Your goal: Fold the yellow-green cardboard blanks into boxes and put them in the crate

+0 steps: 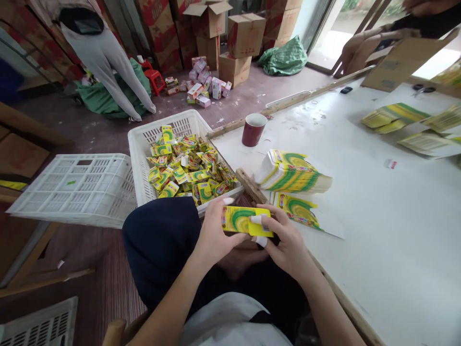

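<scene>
Above my lap, a small yellow and green box (236, 219) is held between both hands. My left hand (217, 235) grips its left end, thumb below and fingers above. On the right end, my right hand (283, 235) pinches the box near its barcode flap; white tape or covers wrap some fingertips. Beyond my hands stands a white plastic crate (142, 166) holding many small yellow and green boxes (196, 176). On the table to the right lies a stack of flat printed cartons (293, 171), with a few more flat cartons (297, 210) nearer me.
A dark red mug (254, 129) stands near the wooden edge of the white table (392, 230). Another crate (79, 187) lies overturned at left. Scissors (424, 89) and more flat cartons (392, 117) sit farther right, near another person's arms (378, 41). A person (104, 53) stands at far left.
</scene>
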`<state>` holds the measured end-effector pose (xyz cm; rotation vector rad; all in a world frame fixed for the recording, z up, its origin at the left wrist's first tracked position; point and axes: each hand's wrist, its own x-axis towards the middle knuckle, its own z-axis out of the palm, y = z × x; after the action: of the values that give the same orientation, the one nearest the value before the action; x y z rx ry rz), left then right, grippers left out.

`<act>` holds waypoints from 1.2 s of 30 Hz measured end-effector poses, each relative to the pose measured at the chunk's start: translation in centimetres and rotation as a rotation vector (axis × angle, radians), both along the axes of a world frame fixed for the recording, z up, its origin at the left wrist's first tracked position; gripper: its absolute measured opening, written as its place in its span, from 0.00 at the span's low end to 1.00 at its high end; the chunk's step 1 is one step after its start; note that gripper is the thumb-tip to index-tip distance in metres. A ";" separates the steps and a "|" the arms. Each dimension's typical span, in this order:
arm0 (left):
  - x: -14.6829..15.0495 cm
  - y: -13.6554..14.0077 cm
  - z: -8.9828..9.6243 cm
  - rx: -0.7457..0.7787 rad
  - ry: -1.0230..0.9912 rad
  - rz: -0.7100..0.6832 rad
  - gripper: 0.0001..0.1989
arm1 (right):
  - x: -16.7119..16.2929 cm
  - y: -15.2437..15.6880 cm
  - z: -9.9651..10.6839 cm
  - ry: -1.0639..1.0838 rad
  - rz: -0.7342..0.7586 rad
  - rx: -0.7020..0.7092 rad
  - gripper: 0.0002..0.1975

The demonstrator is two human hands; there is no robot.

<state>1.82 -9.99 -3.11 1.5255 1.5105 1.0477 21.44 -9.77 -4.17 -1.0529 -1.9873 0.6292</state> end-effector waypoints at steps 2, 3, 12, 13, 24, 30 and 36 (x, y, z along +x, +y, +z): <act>0.1 0.0 -0.5 -0.093 -0.265 0.157 0.36 | -0.3 -0.1 -0.5 0.018 -0.089 0.041 0.14; 0.0 0.0 -0.6 -0.158 -0.398 0.191 0.34 | -0.5 -0.2 -0.7 0.021 -0.111 0.053 0.13; -0.1 0.3 0.1 -0.415 -0.760 0.230 0.34 | -0.6 -0.9 -0.8 -0.063 0.022 0.040 0.16; 0.0 0.3 0.0 -0.416 -0.765 0.247 0.34 | -0.5 -0.9 -0.6 -0.069 0.049 0.035 0.16; 0.0 0.8 -0.6 -0.383 -0.747 0.271 0.29 | 0.3 -0.7 -0.6 -0.068 0.137 -0.088 0.13; 1.6 0.2 0.3 -0.378 -0.761 0.237 0.24 | -1.2 -0.9 -2.1 0.134 -0.080 -0.105 0.16; -0.5 1.7 -0.1 -0.207 -0.595 0.290 0.25 | 0.5 0.0 -2.1 0.166 -0.244 -0.175 0.28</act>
<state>1.34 -8.30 -3.19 0.7640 1.3709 1.3177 21.97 -9.79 -6.29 -1.2819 -1.6523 0.7413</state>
